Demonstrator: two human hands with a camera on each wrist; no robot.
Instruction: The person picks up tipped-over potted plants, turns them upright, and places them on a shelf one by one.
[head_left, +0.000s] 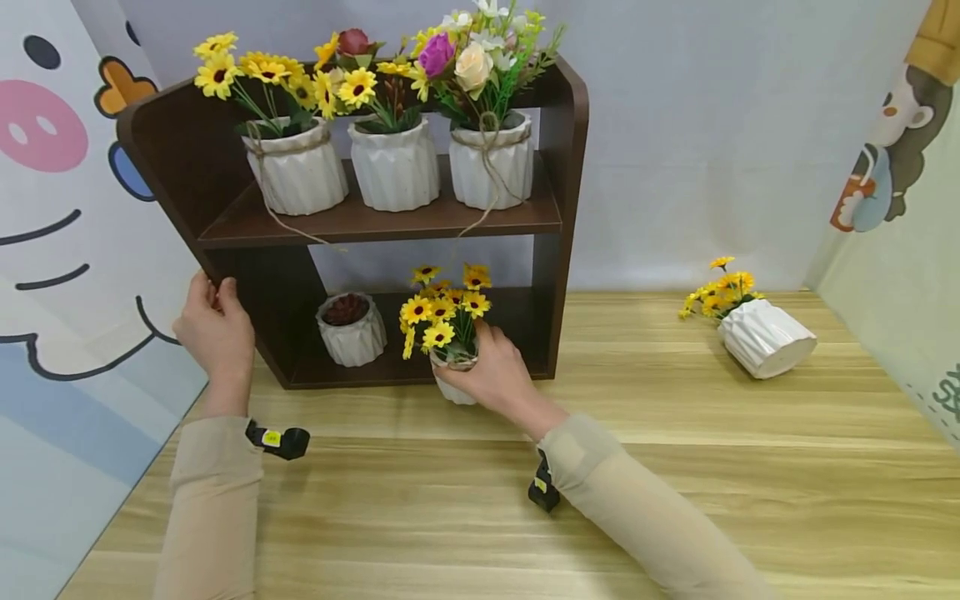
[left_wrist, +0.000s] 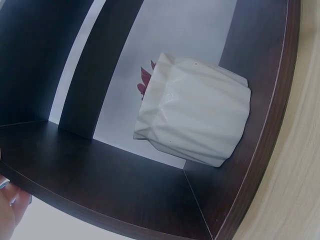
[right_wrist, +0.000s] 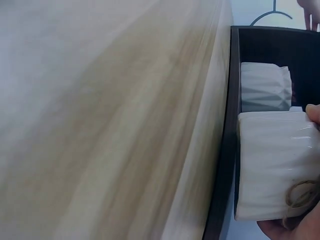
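Observation:
In the head view my right hand (head_left: 498, 372) grips the rim of a white pot of yellow flowers (head_left: 454, 392) at the front of the lower shelf. Twine is tied round this pot (right_wrist: 275, 165) in the right wrist view. My left hand (head_left: 220, 329) holds the left side panel of the dark brown shelf unit (head_left: 382, 223). To the left on the lower shelf stands a white pot with a dark red succulent (head_left: 352, 333), seen close up in the left wrist view as a ribbed white pot (left_wrist: 200, 110).
Three white flower pots (head_left: 393, 167) stand on the upper shelf. Right of the unit, a white pot with yellow flowers (head_left: 765, 337) lies tipped on its side on the wooden table (head_left: 450, 517). Printed panels (head_left: 67, 250) flank the table.

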